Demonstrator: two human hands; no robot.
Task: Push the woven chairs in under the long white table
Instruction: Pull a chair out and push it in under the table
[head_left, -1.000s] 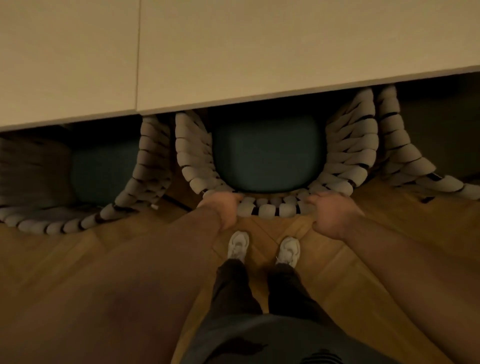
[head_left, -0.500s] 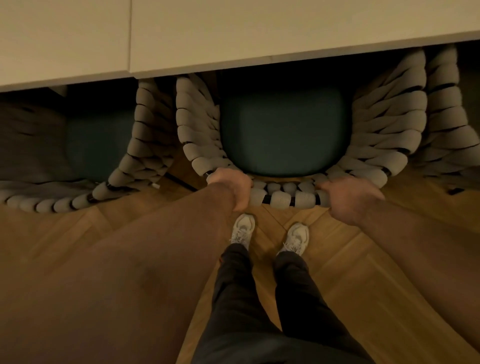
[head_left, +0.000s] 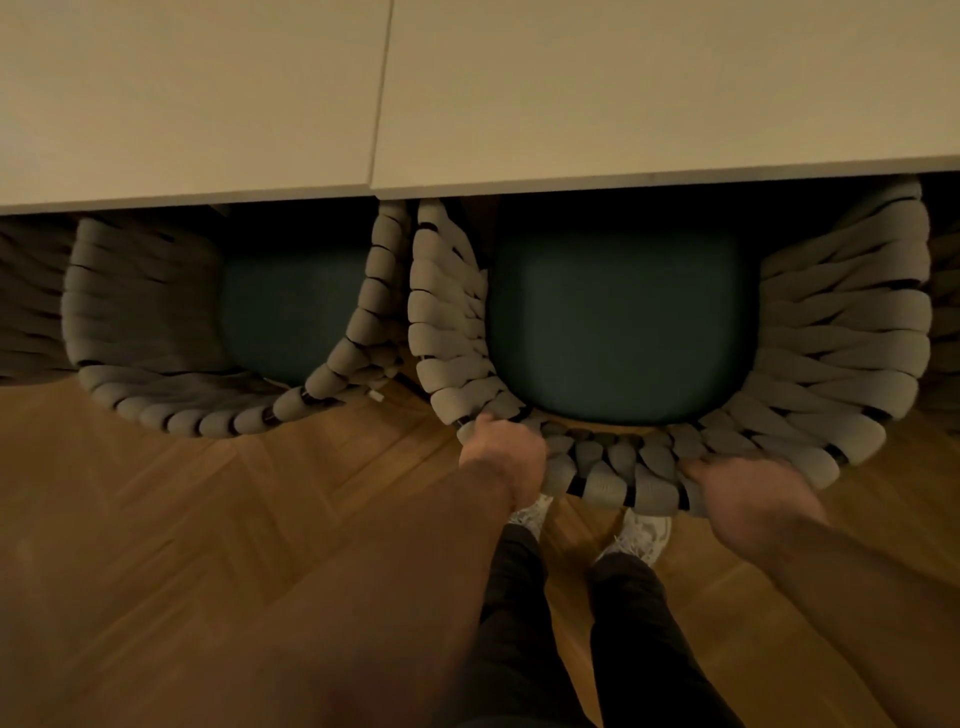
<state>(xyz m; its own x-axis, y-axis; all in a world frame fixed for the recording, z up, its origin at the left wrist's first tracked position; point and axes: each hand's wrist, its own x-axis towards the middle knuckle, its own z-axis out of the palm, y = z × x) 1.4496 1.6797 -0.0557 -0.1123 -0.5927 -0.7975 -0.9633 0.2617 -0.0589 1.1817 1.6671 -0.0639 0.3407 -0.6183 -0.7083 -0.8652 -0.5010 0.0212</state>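
Both hands are clamped on the curved back rim of the woven chair (head_left: 623, 478), left hand (head_left: 501, 457) and right hand (head_left: 748, 499), its teal seat (head_left: 618, 322) partly tucked under the white bench (head_left: 623, 104).

both arms stretched forward and down, left hand (head_left: 501, 451) and right hand (head_left: 748, 501) curled closed, knuckles up, set apart at about shoulder width.

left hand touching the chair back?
Touching. The head view shows the left hand curled over the woven chair back, no gap between them.
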